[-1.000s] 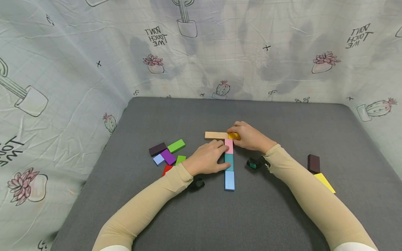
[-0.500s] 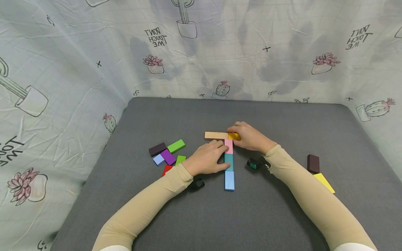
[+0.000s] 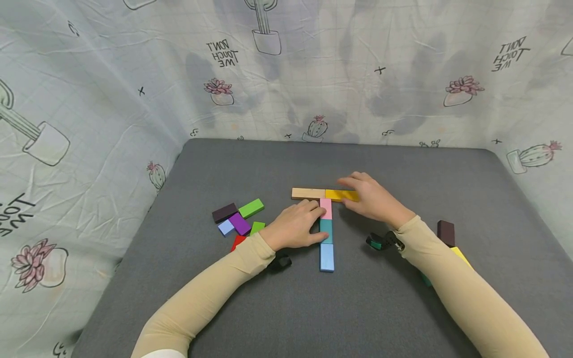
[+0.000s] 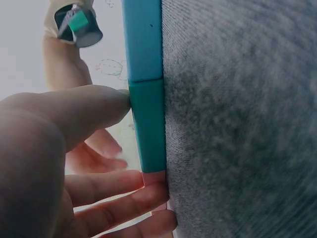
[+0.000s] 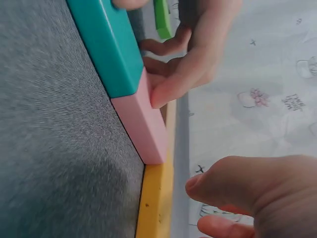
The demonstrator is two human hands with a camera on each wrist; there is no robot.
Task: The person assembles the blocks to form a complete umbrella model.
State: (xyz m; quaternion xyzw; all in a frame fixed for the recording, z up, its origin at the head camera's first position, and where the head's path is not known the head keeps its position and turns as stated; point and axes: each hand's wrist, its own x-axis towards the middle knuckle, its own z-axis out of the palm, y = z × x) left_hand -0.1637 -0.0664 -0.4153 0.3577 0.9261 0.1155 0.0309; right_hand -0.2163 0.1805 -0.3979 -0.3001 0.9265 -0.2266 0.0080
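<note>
Five blocks form a T on the grey tabletop in the head view. Its crossbar is a tan block (image 3: 308, 193) end to end with a yellow block (image 3: 334, 194). Down from their joint run a pink block (image 3: 328, 214), a teal block (image 3: 327, 225) and a light blue block (image 3: 327, 257). My left hand (image 3: 293, 226) rests along the stem's left side, thumb on the teal block, fingertips touching the pink one. Over the yellow block's right end hovers my right hand (image 3: 376, 198), thumb and fingers spread apart; the right wrist view (image 5: 267, 193) shows them off the block.
At left lie a dark brown block (image 3: 225, 213), a purple block (image 3: 239, 223), two green blocks (image 3: 251, 208), a light blue block (image 3: 226, 227) and a partly covered red block (image 3: 238, 242). Another dark brown block (image 3: 445, 233) and a yellow block (image 3: 461, 256) lie right, partly behind the sleeve.
My right hand has let go of the yellow block and drawn back to the right, uncovering more of it. The left hand and the blocks stay as they were.
</note>
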